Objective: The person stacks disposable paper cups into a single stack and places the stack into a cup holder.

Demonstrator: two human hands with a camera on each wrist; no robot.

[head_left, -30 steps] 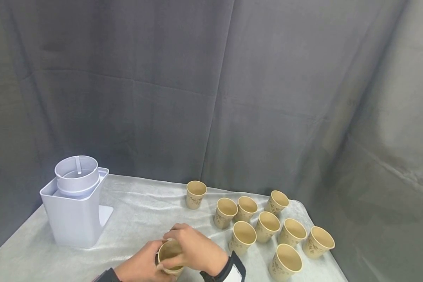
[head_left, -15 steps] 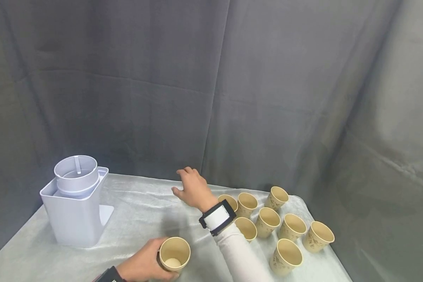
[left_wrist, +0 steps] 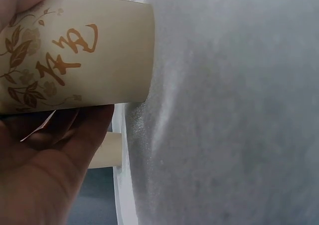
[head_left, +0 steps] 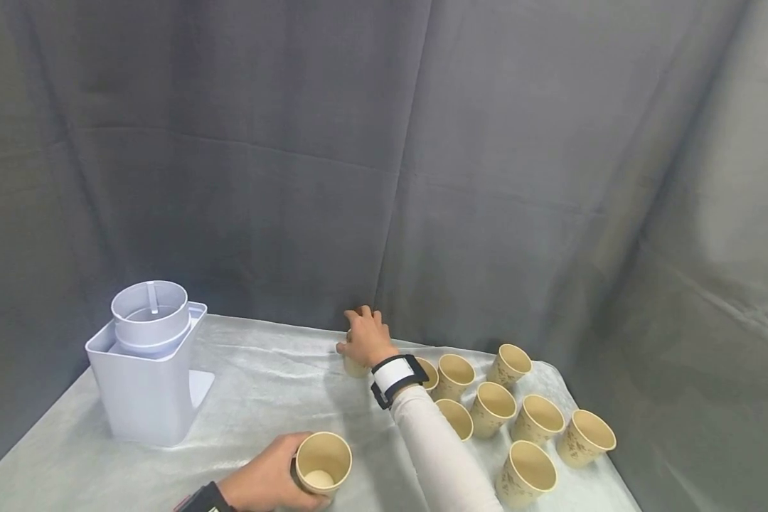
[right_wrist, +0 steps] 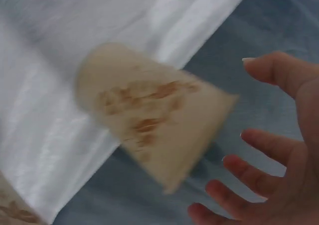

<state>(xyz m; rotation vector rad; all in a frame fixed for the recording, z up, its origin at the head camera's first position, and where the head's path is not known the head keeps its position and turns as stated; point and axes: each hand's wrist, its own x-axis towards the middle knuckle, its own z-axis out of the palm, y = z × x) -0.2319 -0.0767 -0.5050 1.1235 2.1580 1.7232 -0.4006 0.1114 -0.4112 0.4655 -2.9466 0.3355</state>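
Observation:
My left hand (head_left: pixel 265 478) grips a beige paper cup (head_left: pixel 323 466) at the front middle of the table. In the left wrist view this paper cup (left_wrist: pixel 119 50) shows a brown leaf print and orange writing, with thumb and fingers on opposite sides. At the back, my right hand (head_left: pixel 366 341) reaches over another paper cup (head_left: pixel 353 367), mostly hidden behind it in the head view. The right wrist view has that cup (right_wrist: pixel 149 105) blurred and standing alone, the spread fingers (right_wrist: pixel 254 177) and thumb just off its rim.
Several matching paper cups (head_left: pixel 493 409) stand upright on the right side, some beneath the right sleeve (head_left: pixel 444 455) in the head view. On the left is a white cup-shaped container seated in a squarish white holder (head_left: pixel 139 398). A grey curtain (head_left: pixel 294 178) hangs behind the table.
My right hand has left the cup in my left hand and moved away to the cup at the back. The left hand keeps its hold in nearly the same place.

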